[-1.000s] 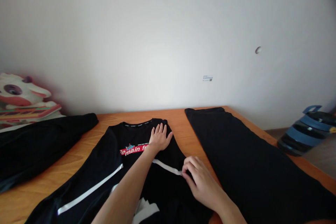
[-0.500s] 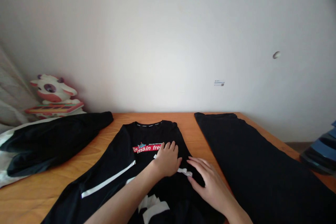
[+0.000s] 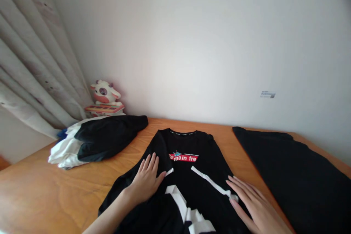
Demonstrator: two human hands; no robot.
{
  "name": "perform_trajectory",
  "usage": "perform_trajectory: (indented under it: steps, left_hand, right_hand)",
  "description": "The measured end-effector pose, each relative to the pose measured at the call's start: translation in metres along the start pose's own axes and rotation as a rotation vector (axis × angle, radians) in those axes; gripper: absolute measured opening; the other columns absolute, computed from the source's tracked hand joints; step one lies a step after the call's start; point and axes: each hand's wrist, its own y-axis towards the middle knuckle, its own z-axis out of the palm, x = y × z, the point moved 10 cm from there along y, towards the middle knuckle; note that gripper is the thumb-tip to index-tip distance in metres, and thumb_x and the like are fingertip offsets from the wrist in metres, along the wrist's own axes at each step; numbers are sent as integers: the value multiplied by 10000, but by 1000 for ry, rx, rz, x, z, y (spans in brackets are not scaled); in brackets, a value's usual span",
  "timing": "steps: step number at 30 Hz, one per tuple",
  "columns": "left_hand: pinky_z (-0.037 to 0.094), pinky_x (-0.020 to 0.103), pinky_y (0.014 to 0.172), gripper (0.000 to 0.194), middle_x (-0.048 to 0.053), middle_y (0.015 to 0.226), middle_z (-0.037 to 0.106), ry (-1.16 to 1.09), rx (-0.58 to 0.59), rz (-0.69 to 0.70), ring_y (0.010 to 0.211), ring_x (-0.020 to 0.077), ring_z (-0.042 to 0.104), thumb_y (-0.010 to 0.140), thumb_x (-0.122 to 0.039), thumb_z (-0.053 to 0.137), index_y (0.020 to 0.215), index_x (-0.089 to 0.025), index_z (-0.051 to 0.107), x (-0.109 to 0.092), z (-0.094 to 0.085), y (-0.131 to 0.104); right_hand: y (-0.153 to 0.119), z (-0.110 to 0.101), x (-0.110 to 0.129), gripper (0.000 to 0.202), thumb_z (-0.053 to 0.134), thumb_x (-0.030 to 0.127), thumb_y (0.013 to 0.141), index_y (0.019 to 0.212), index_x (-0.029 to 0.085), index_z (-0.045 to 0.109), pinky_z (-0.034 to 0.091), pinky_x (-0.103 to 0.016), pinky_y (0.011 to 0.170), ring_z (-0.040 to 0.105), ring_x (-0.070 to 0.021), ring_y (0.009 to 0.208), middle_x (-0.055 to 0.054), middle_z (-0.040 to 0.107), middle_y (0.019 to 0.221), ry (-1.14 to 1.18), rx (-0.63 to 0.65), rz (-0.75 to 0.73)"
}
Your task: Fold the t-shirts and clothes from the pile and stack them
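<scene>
A black long-sleeved shirt (image 3: pixel 181 142) lies spread on the wooden table, with a red printed band across its chest. Its sleeves are folded inward over the front, each showing a white stripe, and white trim is bunched near the lower part. My left hand (image 3: pixel 148 177) rests flat on the left sleeve, fingers spread, its thumb beside a white stripe. At the right side, my right hand (image 3: pixel 252 201) touches the other sleeve near the lower end of the right white stripe (image 3: pixel 210 181). Its fingers are stretched out and the thumb stands apart. Neither hand grips the cloth visibly.
Dark folded cloth (image 3: pixel 290 168) lies along the right of the wooden table (image 3: pixel 55 197). At the left is a heap of black and white clothing (image 3: pixel 109 139), with a toy cow keyboard (image 3: pixel 105 98) behind it. A curtain (image 3: pixel 35 55) hangs left; a wall closes off the back.
My left hand has moved from the shirt's middle to the left sleeve. My right hand stays by the right sleeve's stripe, which now lies straighter. The view has turned left, showing more curtain.
</scene>
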Motion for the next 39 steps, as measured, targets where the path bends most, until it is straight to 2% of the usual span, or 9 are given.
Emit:
perform_trajectory:
  steps: [2, 5, 9, 11, 24, 30, 34, 36, 39]
  left_hand:
    - [334, 531, 1202, 674, 174, 1606, 366, -24, 1, -7, 1504, 356, 318, 1019, -554, 350, 1519, -117, 471, -1, 9, -6]
    - [308, 540, 1216, 669, 158, 1620, 345, -50, -9, -9, 1513, 353, 297, 1022, -556, 354, 1541, -143, 441, -3, 12, -8]
    - [305, 554, 1215, 676, 161, 1616, 350, -39, -19, 5, 1514, 354, 295, 1023, -566, 347, 1532, -135, 453, -2, 11, 4]
    - [308, 551, 1214, 679, 167, 1614, 350, -22, -18, 12, 1511, 351, 303, 1026, -563, 334, 1529, -124, 453, -2, 10, 13]
    - [269, 514, 1229, 663, 178, 1608, 375, -56, -5, 22, 1511, 339, 312, 1023, -535, 360, 1515, -104, 464, 0, 17, 89]
    - [258, 520, 1230, 656, 167, 1609, 388, -100, -4, 15, 1513, 336, 310, 1012, -548, 379, 1512, -132, 468, 2, 20, 104]
    - [326, 470, 1197, 529, 166, 1524, 506, -186, -119, -9, 1433, 316, 432, 991, -479, 459, 1367, -136, 607, 4, 4, 100]
    - [406, 434, 1128, 410, 150, 1351, 630, -261, -196, 16, 1280, 289, 556, 982, -417, 475, 1209, -151, 689, 3, -8, 96]
    - [482, 398, 1003, 285, 106, 1053, 695, -407, -174, 97, 1025, 246, 638, 950, -363, 506, 956, -183, 726, -5, -20, 92]
  right_hand:
    - [4, 3, 7, 546, 546, 464, 970, 1499, 340, 487, 589, -476, 996, 615, -297, 1287, -44, 609, 1448, -23, -22, -31]
    - [10, 24, 18, 647, 477, 452, 1001, 1605, 311, 295, 546, -508, 1045, 537, -302, 1370, -74, 481, 1559, -50, 13, -25]
    - [19, 57, 24, 613, 509, 518, 976, 1550, 325, 414, 457, -647, 1073, 535, -360, 1362, -97, 494, 1546, -141, -2, -13]
    - [23, 67, 19, 594, 507, 530, 976, 1527, 315, 453, 427, -659, 1087, 528, -356, 1370, -104, 498, 1543, -159, 0, 20]
    - [81, 77, -31, 586, 452, 594, 978, 1477, 294, 516, 327, -628, 1156, 482, -307, 1414, -110, 515, 1538, -98, 93, 155]
    - [92, 82, -40, 609, 424, 608, 979, 1481, 275, 509, 306, -623, 1167, 460, -305, 1430, -104, 497, 1552, -105, 124, 185]
    - [92, 82, -41, 591, 437, 598, 975, 1470, 286, 520, 301, -615, 1172, 458, -299, 1431, -100, 496, 1554, -90, 114, 184]
    - [92, 83, -41, 592, 435, 599, 976, 1469, 284, 520, 292, -608, 1178, 448, -297, 1439, -97, 492, 1558, -83, 128, 195]
    - [94, 82, -42, 590, 440, 592, 974, 1466, 278, 525, 285, -599, 1184, 439, -293, 1447, -98, 489, 1560, -74, 148, 212]
